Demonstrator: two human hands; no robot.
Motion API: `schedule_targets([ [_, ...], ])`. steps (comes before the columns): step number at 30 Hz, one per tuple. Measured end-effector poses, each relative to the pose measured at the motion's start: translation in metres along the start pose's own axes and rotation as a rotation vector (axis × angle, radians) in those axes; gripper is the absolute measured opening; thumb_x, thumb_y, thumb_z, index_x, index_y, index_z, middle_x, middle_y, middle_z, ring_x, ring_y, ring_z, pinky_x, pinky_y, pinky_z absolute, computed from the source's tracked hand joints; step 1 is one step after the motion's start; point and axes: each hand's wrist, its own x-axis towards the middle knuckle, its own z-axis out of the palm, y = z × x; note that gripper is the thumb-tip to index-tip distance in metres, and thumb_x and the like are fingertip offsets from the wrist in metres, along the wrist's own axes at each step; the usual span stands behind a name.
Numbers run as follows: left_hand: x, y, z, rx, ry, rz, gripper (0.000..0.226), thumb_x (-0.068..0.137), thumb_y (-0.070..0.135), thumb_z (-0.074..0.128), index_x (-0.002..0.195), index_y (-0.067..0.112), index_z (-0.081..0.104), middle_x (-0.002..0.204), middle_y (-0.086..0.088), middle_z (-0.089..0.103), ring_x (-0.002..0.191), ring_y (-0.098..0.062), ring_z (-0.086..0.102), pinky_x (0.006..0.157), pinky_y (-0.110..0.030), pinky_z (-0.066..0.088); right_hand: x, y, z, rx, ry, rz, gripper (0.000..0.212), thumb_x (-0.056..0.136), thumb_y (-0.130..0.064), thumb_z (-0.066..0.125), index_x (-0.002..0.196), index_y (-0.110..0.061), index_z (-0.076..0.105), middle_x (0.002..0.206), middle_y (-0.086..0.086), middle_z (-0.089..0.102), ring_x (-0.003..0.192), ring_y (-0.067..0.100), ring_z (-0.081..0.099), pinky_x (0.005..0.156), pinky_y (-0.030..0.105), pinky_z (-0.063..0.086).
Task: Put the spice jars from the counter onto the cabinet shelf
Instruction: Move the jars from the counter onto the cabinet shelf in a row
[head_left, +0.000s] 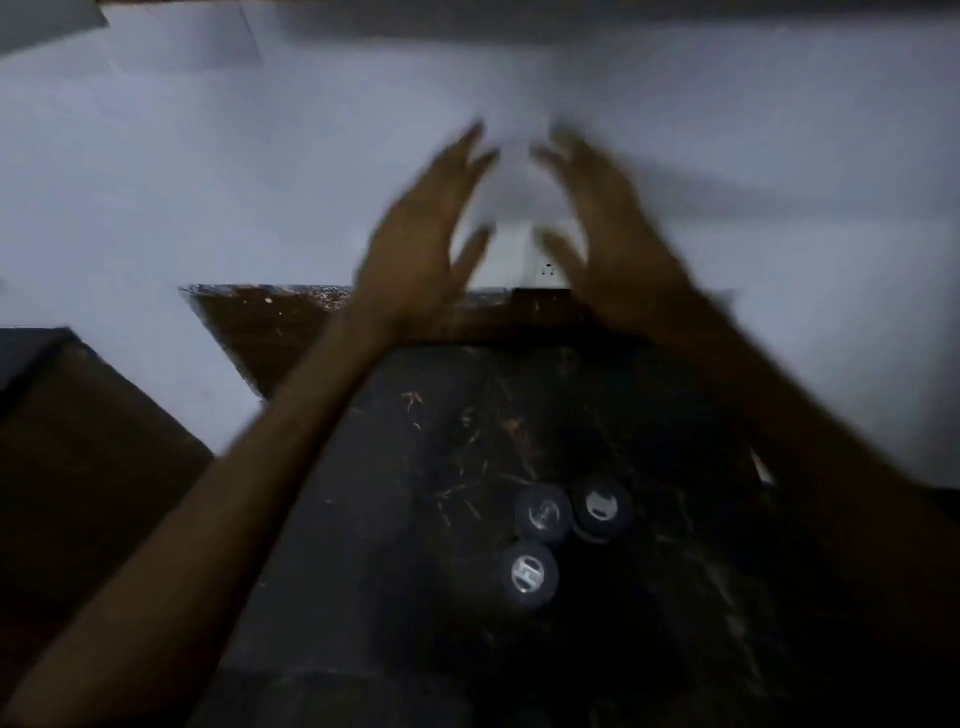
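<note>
Three spice jars with dark round lids stand close together on the dark marbled counter (415, 467): one in front (529, 575), one behind it (543, 513), one to the right (601, 507). My left hand (421, 234) and my right hand (608, 228) are raised well above and beyond the jars, in front of the pale wall. Both hands are blurred, fingers spread, palms facing each other, with nothing in them. No cabinet shelf can be made out clearly.
A white wall socket (545, 265) sits on the wall between the hands, just above the counter's back edge. A dark brown surface (78, 441) lies at the left. A pale overhang (519, 15) runs along the top of the view.
</note>
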Motion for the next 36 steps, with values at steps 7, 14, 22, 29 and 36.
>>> schedule_targets([
  [7, -0.217, 0.056, 0.114, -0.294, -0.774, -0.318, 0.061, 0.095, 0.028, 0.051, 0.151, 0.021, 0.028, 0.161, -0.001, 0.019, 0.142, -0.022, 0.032, 0.109, -0.041, 0.04, -0.225, -0.005, 0.123, -0.248, -1.224, 0.114, 0.082, 0.095, -0.009, 0.051, 0.155, -0.028, -0.002, 0.165, 0.003, -0.005, 0.152, 0.026, -0.002, 0.12, 0.054, 0.006],
  [14, -0.261, 0.073, 0.102, -0.387, -0.817, -0.423, 0.058, 0.092, 0.026, 0.055, 0.146, 0.021, 0.034, 0.152, 0.0, 0.037, 0.135, -0.018, 0.042, 0.107, -0.028, 0.036, -0.253, -0.015, 0.167, -0.242, -1.267, 0.106, 0.088, 0.087, -0.018, 0.066, 0.154, -0.032, 0.012, 0.164, 0.014, 0.003, 0.151, 0.034, 0.003, 0.119, 0.052, -0.002],
  [22, -0.229, 0.057, 0.085, -0.442, -0.766, -0.402, 0.064, 0.09, 0.027, 0.06, 0.147, 0.03, 0.029, 0.151, 0.002, 0.036, 0.133, -0.014, 0.042, 0.102, -0.023, 0.035, -0.189, -0.01, 0.125, -0.161, -1.113, 0.242, 0.093, 0.083, -0.047, 0.067, 0.154, -0.025, 0.011, 0.157, 0.011, 0.027, 0.142, 0.033, 0.029, 0.119, 0.055, 0.01],
  [29, -0.079, 0.07, 0.021, -0.841, -0.475, -0.234, 0.082, 0.078, 0.027, 0.078, 0.146, 0.024, 0.032, 0.151, 0.005, 0.036, 0.138, -0.009, 0.038, 0.116, -0.031, 0.033, -0.051, -0.026, -0.038, 0.093, -0.691, 0.199, 0.06, 0.07, -0.053, 0.076, 0.121, -0.028, 0.057, 0.116, -0.007, 0.063, 0.102, 0.007, 0.058, 0.093, 0.03, 0.049],
  [36, 0.084, 0.103, -0.062, -0.946, -0.287, -0.11, 0.082, 0.068, 0.019, 0.086, 0.137, 0.029, 0.042, 0.133, 0.009, 0.054, 0.115, -0.01, 0.06, 0.089, -0.035, 0.057, 0.041, -0.026, -0.193, 0.197, -0.249, 0.161, 0.051, 0.078, -0.046, 0.075, 0.122, -0.03, 0.054, 0.119, -0.017, 0.059, 0.107, -0.003, 0.058, 0.085, 0.013, 0.049],
])
